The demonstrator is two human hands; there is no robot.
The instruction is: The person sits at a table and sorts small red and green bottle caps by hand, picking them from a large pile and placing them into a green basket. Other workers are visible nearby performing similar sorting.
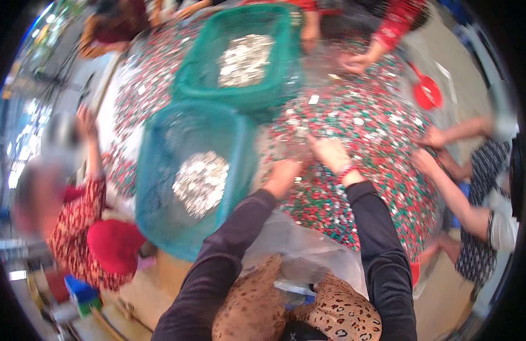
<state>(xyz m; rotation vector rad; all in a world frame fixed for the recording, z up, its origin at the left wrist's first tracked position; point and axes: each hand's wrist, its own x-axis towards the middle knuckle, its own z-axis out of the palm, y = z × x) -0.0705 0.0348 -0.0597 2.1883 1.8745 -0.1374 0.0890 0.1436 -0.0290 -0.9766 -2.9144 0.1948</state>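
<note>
A wide heap of small red, green and white pieces [382,193] covers the table; their exact kind is too small to tell. My left hand [284,176] rests at the heap's near left part, beside the blue-green basket [152,187]. Its blurred fingers are curled together, and what they hold, if anything, is hidden. Just right of it, my right hand [331,154], with a red band at the wrist, reaches into the pieces. Its fingers stretch toward the far left, touching the heap, with nothing visible gripped. Pale, shiny pieces [200,183] lie in the basket.
Behind stands a green basket [189,68] with more pale pieces. A red ladle-like scoop [426,91] lies at the far right. Co-workers' hands [357,61] work the heap at the far side and right. A person in a red cap [115,245] sits left. Clear plastic sheeting [308,244] hangs before me.
</note>
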